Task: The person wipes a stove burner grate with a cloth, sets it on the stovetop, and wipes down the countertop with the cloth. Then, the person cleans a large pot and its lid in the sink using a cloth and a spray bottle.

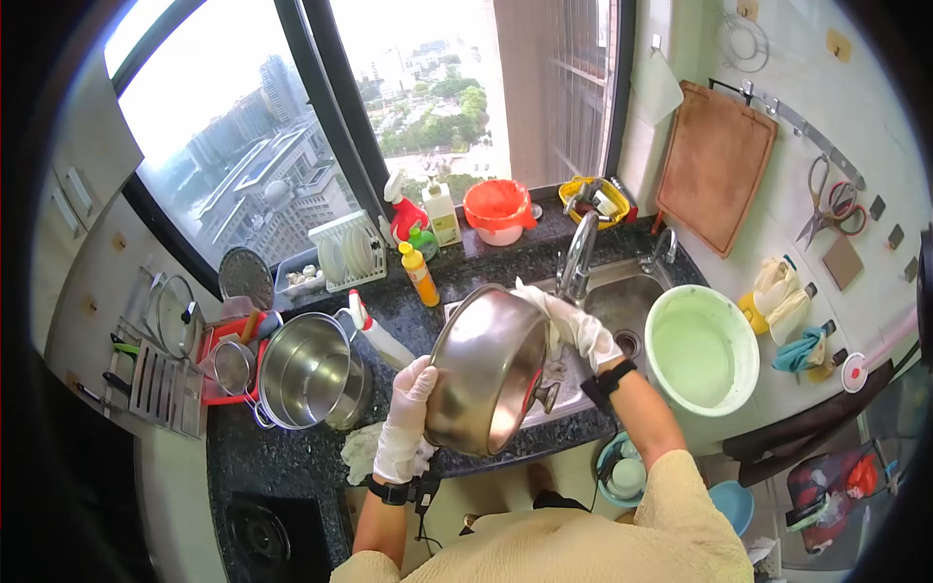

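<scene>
A large shiny steel pot (486,369) is tilted on its side over the counter's front edge and the left part of the sink. One handle (547,396) sticks out at its lower right. My left hand (408,398), in a white glove, grips the pot's left side, fingers wrapped against the wall. Also gloved, my right hand (578,328) closes over the upper right rim. Something whitish shows below those fingers; I cannot tell whether it is a cloth or part of the glove. Behind the pot, a white spray bottle (381,335) stands close to my left hand.
The steel sink (622,291) with its faucet (580,257) lies behind my right hand. A pale green basin (702,350) stands right of it. At left are a big steel pot (306,369) and a red tray (225,364). A crumpled cloth (364,452) lies near my left wrist.
</scene>
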`<state>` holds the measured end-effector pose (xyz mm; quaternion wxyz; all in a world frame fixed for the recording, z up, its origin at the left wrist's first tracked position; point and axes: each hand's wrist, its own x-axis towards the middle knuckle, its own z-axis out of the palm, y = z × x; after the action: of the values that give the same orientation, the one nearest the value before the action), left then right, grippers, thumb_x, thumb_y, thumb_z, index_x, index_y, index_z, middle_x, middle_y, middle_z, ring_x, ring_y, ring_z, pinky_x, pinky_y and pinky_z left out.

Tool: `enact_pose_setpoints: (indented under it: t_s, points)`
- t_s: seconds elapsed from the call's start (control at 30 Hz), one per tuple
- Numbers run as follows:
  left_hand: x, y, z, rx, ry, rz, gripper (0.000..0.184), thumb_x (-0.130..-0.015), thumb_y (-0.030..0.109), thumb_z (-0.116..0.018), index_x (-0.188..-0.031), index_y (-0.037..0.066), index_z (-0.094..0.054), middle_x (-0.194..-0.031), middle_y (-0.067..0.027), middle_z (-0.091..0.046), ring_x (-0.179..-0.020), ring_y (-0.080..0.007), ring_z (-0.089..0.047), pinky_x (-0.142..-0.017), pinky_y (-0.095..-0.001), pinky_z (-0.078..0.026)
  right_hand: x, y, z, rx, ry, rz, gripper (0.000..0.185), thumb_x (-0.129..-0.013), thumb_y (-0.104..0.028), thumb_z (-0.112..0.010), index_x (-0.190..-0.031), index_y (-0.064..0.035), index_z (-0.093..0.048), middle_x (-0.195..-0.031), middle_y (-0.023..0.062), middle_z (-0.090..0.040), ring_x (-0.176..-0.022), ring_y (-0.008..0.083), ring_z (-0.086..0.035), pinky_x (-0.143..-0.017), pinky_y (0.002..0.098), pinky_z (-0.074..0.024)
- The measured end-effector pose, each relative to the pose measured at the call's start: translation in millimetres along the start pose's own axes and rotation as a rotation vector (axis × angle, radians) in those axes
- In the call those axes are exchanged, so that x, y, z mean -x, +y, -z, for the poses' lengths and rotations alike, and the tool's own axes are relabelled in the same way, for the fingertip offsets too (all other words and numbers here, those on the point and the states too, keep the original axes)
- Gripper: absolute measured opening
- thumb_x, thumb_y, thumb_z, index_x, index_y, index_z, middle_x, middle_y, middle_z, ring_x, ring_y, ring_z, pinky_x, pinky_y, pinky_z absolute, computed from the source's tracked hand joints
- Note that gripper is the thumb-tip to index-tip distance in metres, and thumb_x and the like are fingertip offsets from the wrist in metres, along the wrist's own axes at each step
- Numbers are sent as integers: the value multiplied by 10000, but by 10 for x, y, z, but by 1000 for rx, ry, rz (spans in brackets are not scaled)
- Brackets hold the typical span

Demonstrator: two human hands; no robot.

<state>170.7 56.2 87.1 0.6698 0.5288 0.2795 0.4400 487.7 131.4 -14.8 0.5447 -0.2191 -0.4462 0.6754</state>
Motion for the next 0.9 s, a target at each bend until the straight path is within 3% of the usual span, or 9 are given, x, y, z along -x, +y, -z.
enact_pose_setpoints:
  t_s: [0.13, 0.33, 0.4, 0.5, 0.63, 0.73, 0.8, 0.83, 0.9]
  points:
    - [-47, -39, 176, -80, -46, -15, 296, -967, 269, -568, -1099, 5, -592, -967, -6, -651, -842, -70, -585, -768, -216, -479, -155, 73, 52, -221, 125, -56, 366, -988, -202, -464, -1292, -7, -525, -1289, 53, -559, -1175, 126, -509, -1052, 270, -370]
    - [-144, 289, 109, -92, -97, -11, 321, -983, 264, -528, -1150, -8, -567, -1029, -32, -639, -891, -72, -585, -792, -223, -479, -155, -818, -1013, 810, 339, 186, 307, -904, -320, -586, -1133, -121, -637, -1123, 45, -637, -1064, 164, -554, -920, 328, -418]
    - [-207, 243, 149, -121, -129, 33, 333, -987, 245, -512, -1178, -25, -550, -1041, -28, -636, -913, -81, -587, -819, -224, -476, -87, -938, -1257, 1323, 167, 590, 298, -858, -258, -629, -1088, -72, -659, -1084, 68, -640, -1013, 215, -574, -949, 371, -415]
    - [-268, 315, -198, -54, -111, -2, 338, -984, 254, -517, -1168, -27, -554, -1043, -21, -633, -922, -80, -583, -827, -220, -471, 55, -1088, -1962, 1561, -39, 528, 273, -780, -191, -635, -1031, -94, -676, -1018, 61, -643, -1019, 260, -570, -948, 412, -421]
    - [-329, 266, -37, 80, -57, 51, 353, -979, 264, -522, -1205, -5, -557, -1046, -58, -650, -900, -119, -622, -813, -255, -500, -255, -1098, -1401, 993, -85, 499, 240, -892, -198, -593, -1097, -104, -675, -1022, 48, -670, -994, 232, -599, -917, 354, -448]
    - [-285, 456, -104, 167, 46, 42, 390, -968, 318, -526, -1192, 3, -570, -1041, -78, -659, -883, -148, -643, -798, -290, -530, -398, -1185, -749, 660, -211, -12, 406, -899, -117, -579, -1299, -73, -526, -1177, 84, -596, -1080, 171, -560, -971, 304, -429]
    - [-303, 468, -91, 283, 161, 81, 404, -958, 336, -530, -1185, 6, -576, -1052, -88, -659, -884, -165, -648, -797, -310, -539, -184, -762, -505, 852, -115, 392, 476, -930, -131, -542, -1378, -34, -414, -1266, 86, -536, -1158, 165, -504, -1030, 301, -366]
    - [-321, 450, -65, 354, 235, 108, 409, -951, 341, -532, -1186, 9, -578, -1063, -96, -659, -885, -180, -652, -799, -325, -543, -78, -737, -576, 923, -96, 396, 479, -963, -166, -511, -1390, 2, -373, -1313, 82, -508, -1213, 167, -470, -1084, 308, -307]
    - [-344, 429, 10, 446, 322, 138, 396, -944, 336, -542, -1179, 19, -586, -1062, -89, -660, -882, -184, -650, -804, -320, -535, 117, -306, -538, 478, 133, 190, 422, -964, -171, -510, -1348, -20, -424, -1231, 82, -544, -1117, 177, -528, -995, 318, -406]
